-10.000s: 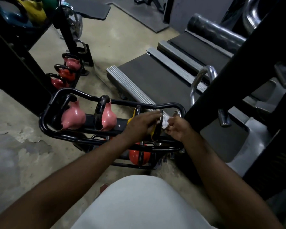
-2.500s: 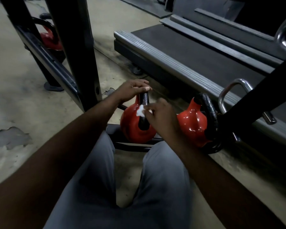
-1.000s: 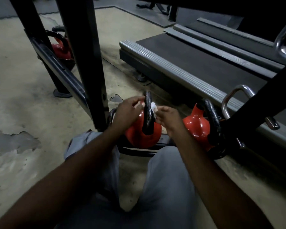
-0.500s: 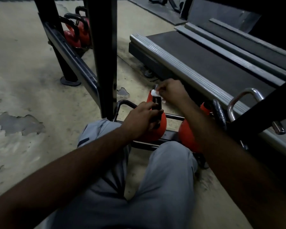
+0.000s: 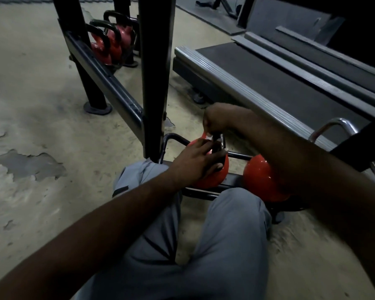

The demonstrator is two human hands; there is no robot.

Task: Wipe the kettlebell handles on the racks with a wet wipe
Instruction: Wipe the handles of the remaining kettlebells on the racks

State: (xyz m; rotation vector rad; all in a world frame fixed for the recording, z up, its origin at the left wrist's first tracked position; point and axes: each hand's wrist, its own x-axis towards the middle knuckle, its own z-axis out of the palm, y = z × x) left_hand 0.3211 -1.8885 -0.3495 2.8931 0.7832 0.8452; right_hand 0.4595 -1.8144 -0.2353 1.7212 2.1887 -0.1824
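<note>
R hand [image 5: 218,119] now atop kettlebell handle [image 5: 216,146], long axis upright

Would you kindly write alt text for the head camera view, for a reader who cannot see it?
A person's right hand holds a wet wipe against the black handle of a red kettlebell on a low rack, while the left hand rests on its body. A second red kettlebell sits beside it, a treadmill behind.
</note>
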